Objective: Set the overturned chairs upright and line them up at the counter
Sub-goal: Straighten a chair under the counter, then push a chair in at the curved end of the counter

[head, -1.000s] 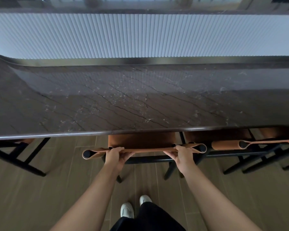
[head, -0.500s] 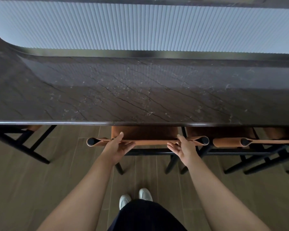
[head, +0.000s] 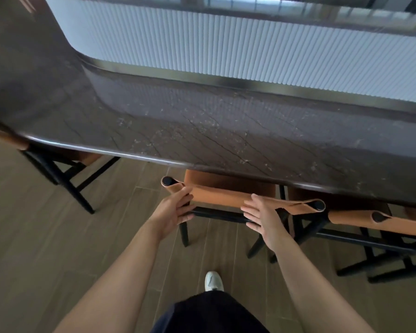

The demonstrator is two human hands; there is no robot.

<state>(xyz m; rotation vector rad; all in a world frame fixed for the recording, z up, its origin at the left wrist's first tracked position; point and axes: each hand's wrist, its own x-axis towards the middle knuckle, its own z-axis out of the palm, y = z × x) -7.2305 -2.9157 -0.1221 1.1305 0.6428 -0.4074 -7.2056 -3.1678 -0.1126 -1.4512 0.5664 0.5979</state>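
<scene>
My left hand and right hand rest on the chair back, grip slack, clasping nothing. It stands upright under the surface. I'd push evenly, squaring it with the next chair.

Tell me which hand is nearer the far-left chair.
Left. The left hand is at the middle chair's left end, toward the far-left chair; the right hand lies further right.

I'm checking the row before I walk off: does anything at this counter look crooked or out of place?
Nothing is tipped or damaged. Spacing is uneven, though: the middle chair sits close beside the right chair, backrest ends nearly touching, while a wide stretch of floor separates it from the left chair.
</scene>
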